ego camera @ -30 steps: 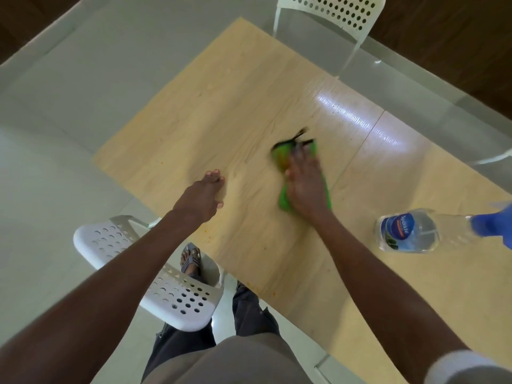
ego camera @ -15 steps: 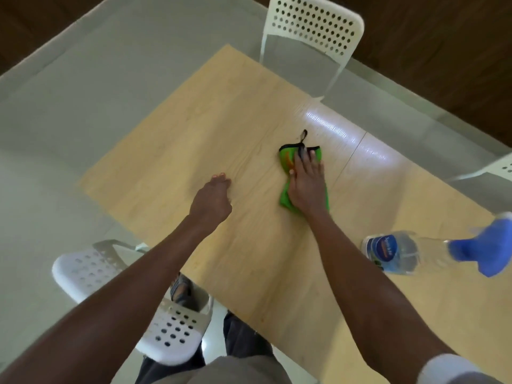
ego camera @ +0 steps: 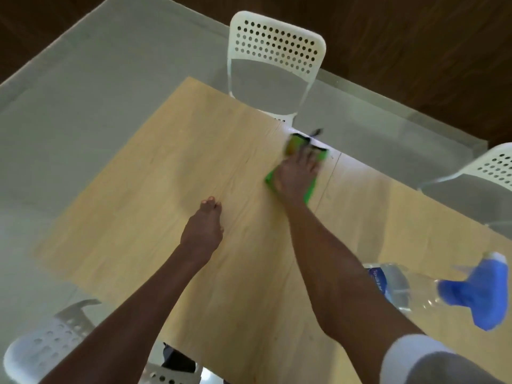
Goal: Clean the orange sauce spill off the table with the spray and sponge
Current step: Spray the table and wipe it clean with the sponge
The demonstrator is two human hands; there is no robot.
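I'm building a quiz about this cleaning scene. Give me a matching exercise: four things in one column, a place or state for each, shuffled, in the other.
Things:
1. green sponge
2. spray bottle
3. left hand
4. white chair

Places or states:
A. resting on bare wood of the table
B. lying on its side near the table's right end
C. pressed flat under the right hand
D. standing at the table's far edge

Pairs: 1-C, 2-B, 3-A, 4-D

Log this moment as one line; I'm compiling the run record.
right hand: presses green sponge on table | left hand: rests on table | spray bottle: lying, untouched
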